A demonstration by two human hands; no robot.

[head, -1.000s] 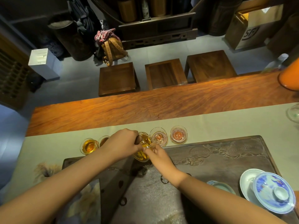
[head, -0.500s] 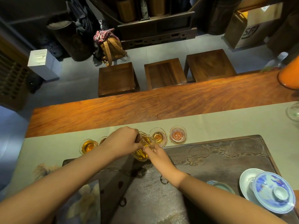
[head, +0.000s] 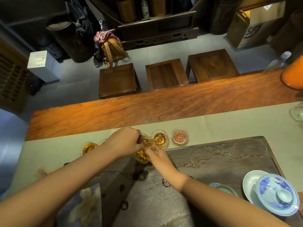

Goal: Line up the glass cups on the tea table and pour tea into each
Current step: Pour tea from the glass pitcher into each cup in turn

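A row of small glass cups stands on the grey table runner (head: 229, 125). The leftmost cup (head: 88, 147) holds amber tea, and a second cup (head: 102, 142) is mostly hidden behind my left hand (head: 126, 143). That hand grips the handle of a glass pitcher (head: 144, 151) of amber tea, tilted to the right. My right hand (head: 158, 155) touches the pitcher's underside with its fingertips. The pitcher's spout points at a cup with tea (head: 159, 139). The rightmost cup (head: 179, 136) looks pinkish, and I cannot tell whether it holds tea.
A dark carved tea tray (head: 229, 156) lies in front of the cups. A blue-and-white lidded bowl (head: 277, 194) and a small celadon dish (head: 224, 188) sit at its right end. An orange vessel (head: 293, 76) stands far right. Three wooden stools (head: 165, 74) wait beyond the table.
The tea level in the cup under the spout has risen. Both hands and the pitcher stay almost in the same place.
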